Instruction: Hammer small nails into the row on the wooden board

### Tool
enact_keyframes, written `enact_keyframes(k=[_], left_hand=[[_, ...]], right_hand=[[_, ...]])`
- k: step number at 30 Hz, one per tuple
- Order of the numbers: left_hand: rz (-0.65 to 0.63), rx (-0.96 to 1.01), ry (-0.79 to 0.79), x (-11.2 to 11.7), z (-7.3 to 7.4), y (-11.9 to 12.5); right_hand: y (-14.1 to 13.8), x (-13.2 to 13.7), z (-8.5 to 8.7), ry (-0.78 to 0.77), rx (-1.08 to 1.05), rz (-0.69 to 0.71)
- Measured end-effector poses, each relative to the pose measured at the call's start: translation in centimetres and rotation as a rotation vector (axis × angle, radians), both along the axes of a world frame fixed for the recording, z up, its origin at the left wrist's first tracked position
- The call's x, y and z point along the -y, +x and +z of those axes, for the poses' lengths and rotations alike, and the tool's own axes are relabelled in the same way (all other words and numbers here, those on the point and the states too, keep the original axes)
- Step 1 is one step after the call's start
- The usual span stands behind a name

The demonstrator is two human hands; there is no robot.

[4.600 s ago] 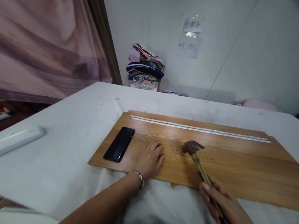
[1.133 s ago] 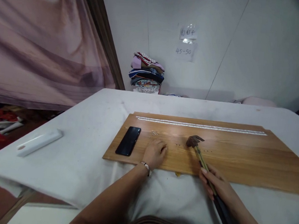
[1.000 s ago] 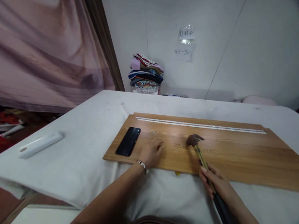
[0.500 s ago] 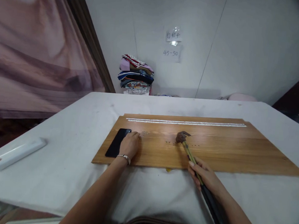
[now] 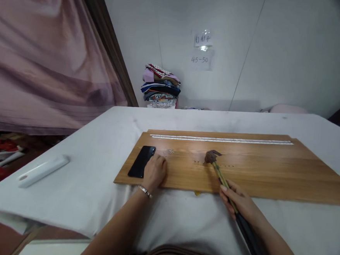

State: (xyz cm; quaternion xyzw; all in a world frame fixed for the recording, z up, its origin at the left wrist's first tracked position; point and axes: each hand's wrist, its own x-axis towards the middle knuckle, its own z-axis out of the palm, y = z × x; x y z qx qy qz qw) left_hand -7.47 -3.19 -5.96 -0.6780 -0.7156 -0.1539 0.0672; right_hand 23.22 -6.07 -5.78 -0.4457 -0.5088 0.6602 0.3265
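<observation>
A long wooden board [image 5: 271, 177] lies on a white-covered table [image 5: 99, 146]. My right hand [image 5: 240, 204] is closed round the handle of a hammer [image 5: 213, 158], whose head rests on the board beside a row of small nails driven into it. My left hand [image 5: 154, 172] lies on the board's near left part with fingers curled, right next to a black phone [image 5: 141, 166]. A few loose nails [image 5: 169, 152] lie just beyond its fingertips. What, if anything, the curled fingers hold is hidden.
A thin white strip [image 5: 221, 139] runs along the board's far edge. A white bar-shaped object [image 5: 43, 165] lies near the table's left edge. Folded clothes [image 5: 161, 87] are stacked against the back wall under paper notes [image 5: 203, 50]. A pink curtain [image 5: 41, 48] hangs at left.
My left hand has slid left along the board from near the middle to beside the phone, and its fingers have curled. The hammer head stays on the board. The camera shifted slightly.
</observation>
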Motion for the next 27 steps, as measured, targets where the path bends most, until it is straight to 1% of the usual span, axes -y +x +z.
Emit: enact_keyframes(k=[5, 12, 21, 27], left_hand=[[0.000, 0.011, -0.006, -0.04, -0.35, 0.18], [0.020, 0.027, -0.022, -0.13, -0.22, 0.13], [0.025, 0.048, -0.026, -0.16, -0.12, 0.29], [0.024, 0.045, -0.025, -0.27, -0.35, 0.16]], right_hand=[[-0.10, 0.15, 0.03, -0.021, -0.059, -0.040], [-0.19, -0.09, -0.56, -0.038, -0.064, -0.005], [-0.42, 0.09, 0.09, -0.001, -0.086, -0.020], [-0.18, -0.20, -0.56, -0.038, -0.076, -0.007]])
